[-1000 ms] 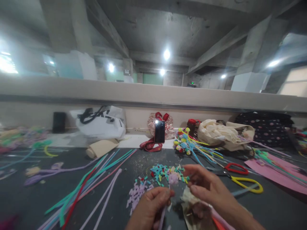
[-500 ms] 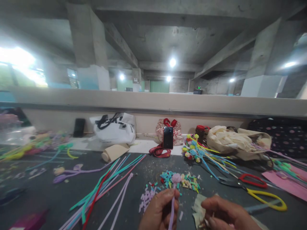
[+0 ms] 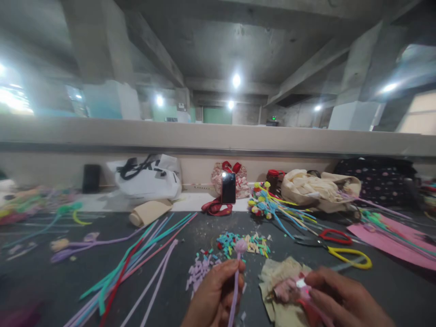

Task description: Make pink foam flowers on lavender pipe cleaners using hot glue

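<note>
My left hand is closed in a pinch around a lilac pipe cleaner stem. On top of the stem sits a small fluffy lilac ball, just above my fingertips. My right hand is closed on a pink hot glue gun, which has a small glowing light near my fingers. The gun's dark tip points left over a crumpled beige cloth; its rear part is hidden by my hand. Cut lilac pieces lie beside my left hand, and blue pieces and cream pieces lie beyond it.
Scissors with red and yellow handles lie right of the cloth. Long coloured pipe cleaners stretch across the left side. A bundle of flower-tipped stems, a leaning phone and a white bag are at the back.
The view has turned slightly to the right. My right hand, earlier at the cloth's edge, now holds the pink glue gun, and more of the cloth shows. My left hand keeps the lilac stem.
</note>
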{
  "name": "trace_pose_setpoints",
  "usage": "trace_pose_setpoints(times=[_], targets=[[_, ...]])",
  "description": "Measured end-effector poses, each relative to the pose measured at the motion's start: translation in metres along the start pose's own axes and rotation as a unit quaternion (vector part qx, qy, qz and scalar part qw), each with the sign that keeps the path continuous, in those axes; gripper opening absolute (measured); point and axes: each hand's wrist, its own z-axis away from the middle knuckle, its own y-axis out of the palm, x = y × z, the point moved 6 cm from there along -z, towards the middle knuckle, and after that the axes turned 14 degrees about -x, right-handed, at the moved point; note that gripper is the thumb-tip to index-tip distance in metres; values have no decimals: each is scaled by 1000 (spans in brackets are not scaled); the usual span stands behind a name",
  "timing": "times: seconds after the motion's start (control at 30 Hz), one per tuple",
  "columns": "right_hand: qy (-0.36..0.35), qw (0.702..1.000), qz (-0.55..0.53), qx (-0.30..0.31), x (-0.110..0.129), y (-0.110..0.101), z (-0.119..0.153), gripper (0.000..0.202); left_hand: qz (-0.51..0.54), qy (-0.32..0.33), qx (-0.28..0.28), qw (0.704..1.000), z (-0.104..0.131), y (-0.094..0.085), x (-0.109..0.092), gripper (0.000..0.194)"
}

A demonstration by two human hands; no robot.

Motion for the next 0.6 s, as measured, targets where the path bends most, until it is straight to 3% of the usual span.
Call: trace_pose_setpoints(times=[0.1,0.2,0.4,0.6], targets=[[-9,994,103,-30,-20,-14,9,18,-21,29,-19,999,5,3,4,13],[1,982,186,-13,-32,-15,16,13,-82,55,-7,995,12,10,13,14],[20,965,260,-15,-38,-7,19,11,-230,71,101,965,7,28,42,27],[18,957,291,-1,-39,-2,15,10,-350,115,184,911,12,46,59,22]])
